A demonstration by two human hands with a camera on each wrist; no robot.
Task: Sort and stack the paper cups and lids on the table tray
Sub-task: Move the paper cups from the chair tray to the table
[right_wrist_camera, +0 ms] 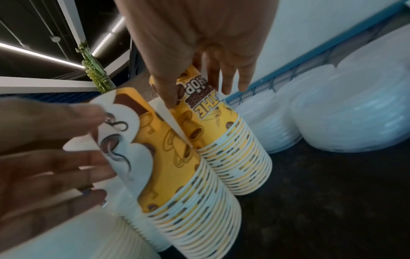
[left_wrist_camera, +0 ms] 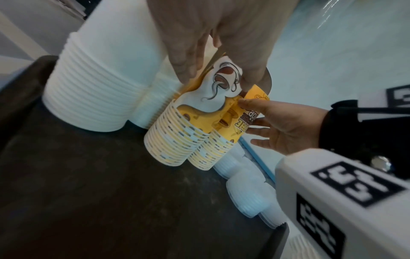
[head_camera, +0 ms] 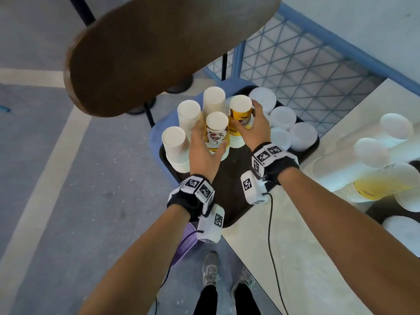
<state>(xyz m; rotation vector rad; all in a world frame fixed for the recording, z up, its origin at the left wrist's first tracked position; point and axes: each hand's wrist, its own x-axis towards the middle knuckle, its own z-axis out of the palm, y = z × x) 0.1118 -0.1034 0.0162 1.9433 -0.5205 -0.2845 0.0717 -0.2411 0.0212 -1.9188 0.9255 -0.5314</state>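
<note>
On tray (head_camera: pixel 229 178): three white stacks (head_camera: pixel 189 117), two yellow stacks, four lid piles (head_camera: pixel 283 117). Left hand (head_camera: pixel 204 148) clasping near yellow stack (head_camera: pixel 217 130); right hand (head_camera: pixel 254 130) clasping far one (head_camera: pixel 241 110).

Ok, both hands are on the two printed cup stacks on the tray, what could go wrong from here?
The printed stacks stand tall and pressed together, so nudging either could topple both. The left hand also sits against the plain white stacks, which might tip too. The tray overhangs the table edge, so pushing down could unbalance it.
</note>
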